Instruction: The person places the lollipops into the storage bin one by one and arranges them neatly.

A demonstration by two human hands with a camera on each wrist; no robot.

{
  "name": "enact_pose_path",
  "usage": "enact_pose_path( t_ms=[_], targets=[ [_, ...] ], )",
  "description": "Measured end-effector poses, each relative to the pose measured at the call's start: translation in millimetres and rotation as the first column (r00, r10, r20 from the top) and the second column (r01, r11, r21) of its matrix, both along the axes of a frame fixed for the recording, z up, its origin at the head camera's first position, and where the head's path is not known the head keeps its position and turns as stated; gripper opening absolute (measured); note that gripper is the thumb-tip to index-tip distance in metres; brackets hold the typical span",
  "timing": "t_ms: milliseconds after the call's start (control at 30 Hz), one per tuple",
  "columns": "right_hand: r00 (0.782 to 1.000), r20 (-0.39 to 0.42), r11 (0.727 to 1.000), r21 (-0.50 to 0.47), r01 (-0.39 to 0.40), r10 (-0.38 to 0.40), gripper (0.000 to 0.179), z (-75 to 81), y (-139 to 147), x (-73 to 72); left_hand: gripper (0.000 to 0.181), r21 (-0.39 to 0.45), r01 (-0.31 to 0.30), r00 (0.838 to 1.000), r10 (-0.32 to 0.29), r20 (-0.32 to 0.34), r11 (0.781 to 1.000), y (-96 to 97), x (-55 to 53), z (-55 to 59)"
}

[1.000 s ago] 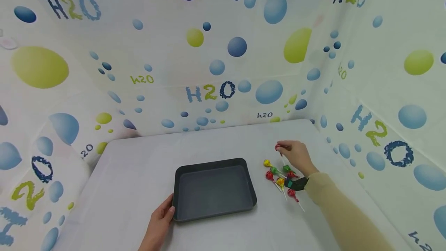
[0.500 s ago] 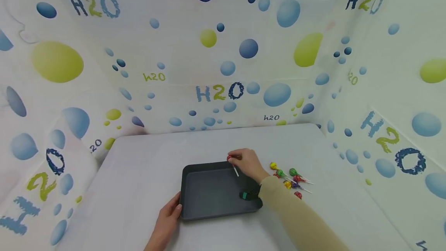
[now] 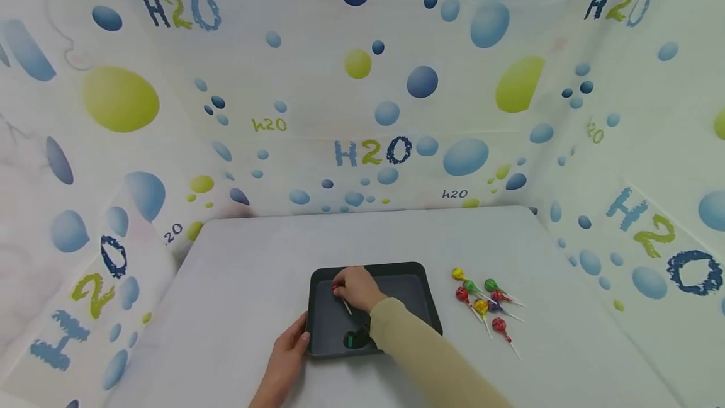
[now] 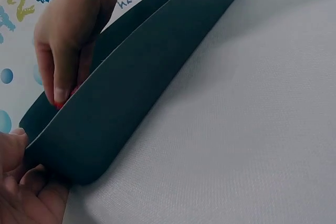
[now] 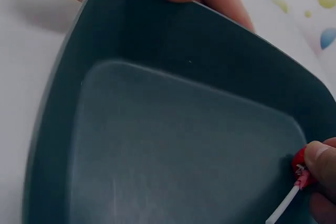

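Observation:
My right hand reaches down inside a dark rectangular baking tray, near its far left corner. Thumb and fingers pinch a red-wrapped lollipop by its head, close over the tray floor. Its white stick points back toward me. The left hand grips the tray's left side near the front corner, thumb at the rim. The left wrist view shows the tray's outer wall, with the left hand's curled fingers at the corner.
Right of the tray, several lollipops lie loosely together on the white tabletop: yellow, green, purple and red ones. A patterned sheet hangs behind the table and along both sides.
My right hand has carried the red lollipop leftward from the pile, over the tray's far rim and down into the tray. The left hand keeps its grip on the tray's left side.

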State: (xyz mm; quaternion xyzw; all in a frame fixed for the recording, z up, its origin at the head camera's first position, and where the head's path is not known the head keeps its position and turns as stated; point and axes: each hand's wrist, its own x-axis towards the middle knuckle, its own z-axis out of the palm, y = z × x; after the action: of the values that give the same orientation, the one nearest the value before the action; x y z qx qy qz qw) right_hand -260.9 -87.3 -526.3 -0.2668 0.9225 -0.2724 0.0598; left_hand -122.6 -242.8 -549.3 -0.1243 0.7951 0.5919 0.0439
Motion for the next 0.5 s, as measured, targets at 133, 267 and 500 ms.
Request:
enact_pose_path(
  t_ms=[133,267,500],
  targets=[
    [0.999,-0.018,1.0,0.004,0.03,-0.03,0.015,-4.1,-16,-0.2,0.051,0.014,-0.007,1.0,0.007,0.001,1.0,-0.2,0.2,0.8],
    [0.995,-0.026,0.995,-0.026,0.091,-0.092,0.014,-6.1,-31,3.0,0.051,0.022,-0.006,1.0,0.006,0.002,1.0,-0.4,0.1,0.5],
    [0.983,-0.057,0.982,-0.079,0.17,-0.175,0.009,-12.7,-49,7.8,0.051,0.048,-0.002,1.0,0.002,0.0,0.999,-0.5,-0.7,-2.2]
  ],
)
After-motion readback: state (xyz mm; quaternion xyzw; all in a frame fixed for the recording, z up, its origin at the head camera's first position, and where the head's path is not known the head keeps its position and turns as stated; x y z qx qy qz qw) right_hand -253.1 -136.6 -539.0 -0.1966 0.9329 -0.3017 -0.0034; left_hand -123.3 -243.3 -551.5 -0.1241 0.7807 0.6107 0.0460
